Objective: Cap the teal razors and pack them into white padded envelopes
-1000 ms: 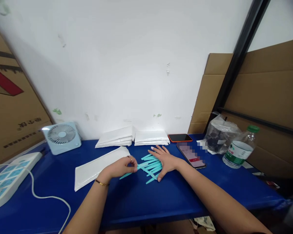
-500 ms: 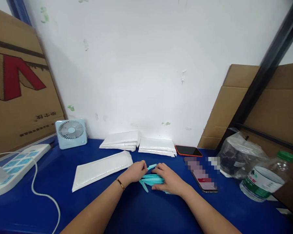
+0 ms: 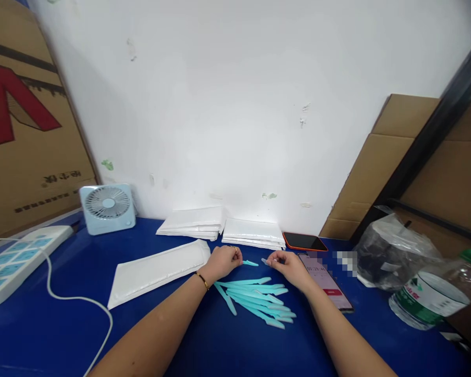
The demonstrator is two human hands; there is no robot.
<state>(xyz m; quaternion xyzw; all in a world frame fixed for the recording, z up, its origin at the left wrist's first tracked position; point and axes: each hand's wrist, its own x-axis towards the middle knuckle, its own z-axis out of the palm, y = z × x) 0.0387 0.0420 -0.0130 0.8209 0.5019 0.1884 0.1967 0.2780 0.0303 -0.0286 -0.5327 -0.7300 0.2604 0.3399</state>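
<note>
My left hand (image 3: 224,263) is closed on a turquoise eyebrow razor (image 3: 251,263), whose tip points right from my fingers. A short gap away, my right hand (image 3: 289,266) pinches a small translucent cap (image 3: 264,261). Below both hands, several more turquoise eyebrow razors (image 3: 255,298) lie fanned out on the blue table (image 3: 220,345), most with their blade ends to the right. A white padded envelope (image 3: 159,269) lies flat just left of my left hand.
Two stacks of white envelopes, a left stack (image 3: 194,221) and a right stack (image 3: 253,231), lie by the wall. A fan (image 3: 109,208), power strip (image 3: 19,259) and cable are at left. Two phones, a bagged dark item (image 3: 392,254) and a bottle (image 3: 427,298) stand right.
The razors, bunched between my hands before, now lie spread on the table. My hands have moved up from them, the left with one razor, the right with a cap.
</note>
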